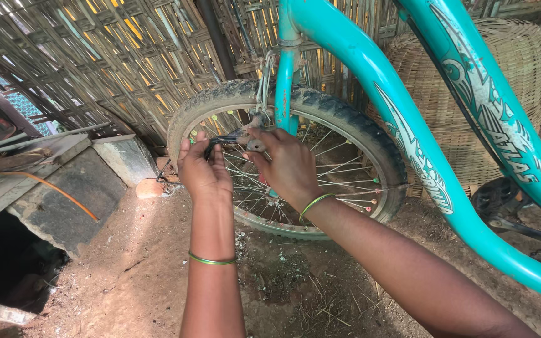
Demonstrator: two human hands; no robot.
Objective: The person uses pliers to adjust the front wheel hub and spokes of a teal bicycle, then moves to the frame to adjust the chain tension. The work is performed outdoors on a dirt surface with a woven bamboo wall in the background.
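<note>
Fingers of the left hand (pixel 203 168) are pinched together on the dark handles of a small pair of pliers (pixel 225 138), and fingers of the right hand (pixel 286 164) are curled shut around a small grey metal part (pixel 255 145) at the pliers' tip; exactly what that part is cannot be told. Landmark: the teal fork leg (pixel 284 94) of the bicycle. Bicycle frame (pixel 408 144), teal with pale decoration, runs from above the fork leg down and away to its right. Woven basket (pixel 471 106), behind the frame, right of the fork leg. Wheel (pixel 295 100), knobbly black tyre, thin spokes with coloured beads, stands upright straddled by the fork leg, resting on bare earth. Stone block (pixel 70 194), well to the left of the fork leg, an orange hose (pixel 57 191) lying across it. Pliers: long axis near level, handles pointing away from the fork leg to the left, jaws pointing toward it and ending just short of it, in front of the upper spokes. Right hand is the nearer to the fork leg, its fingertips just beside it; left hand sits one step further out, at the handle end. Thin green bangles, one on each wrist.
</note>
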